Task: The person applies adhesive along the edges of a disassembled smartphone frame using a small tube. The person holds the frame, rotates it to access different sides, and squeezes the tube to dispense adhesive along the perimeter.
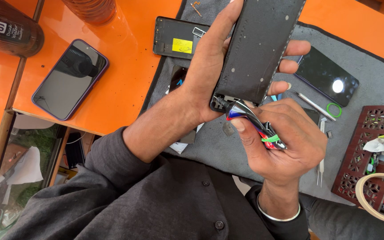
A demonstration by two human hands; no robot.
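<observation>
Orange table (pixel 125 66), inspected left to right. At 10 o'clock lies a phone in a purple case (pixel 70 79), screen up, dark. At 12 o'clock, on the grey mat (pixel 370 93), lies an opened phone back shell (pixel 178 38) with a yellow rectangular sticker on it.

Centre: the left hand (pixel 210 75) is closed on a black phone panel (pixel 256 49), thumb along its left edge, fingers curled round the right edge. The panel is held upright above the mat, tilted toward 1 o'clock; its surface is matte black, speckled with pale dots, with a dotted border on the right edge.

The right hand (pixel 285 142) is closed on a small squeeze tube (pixel 256 124), crumpled, silver with red and blue marking and a green band. Its black nozzle touches the panel's lower left corner.

At 2 o'clock on the mat lies a second dark phone (pixel 327 76) reflecting a light spot; just below it are a thin metal tool (pixel 314 106) and a green ring (pixel 334 110). At 4 o'clock stands a brown lattice tray (pixel 356 164), with a tape roll (pixel 376 195) over its near corner.
</observation>
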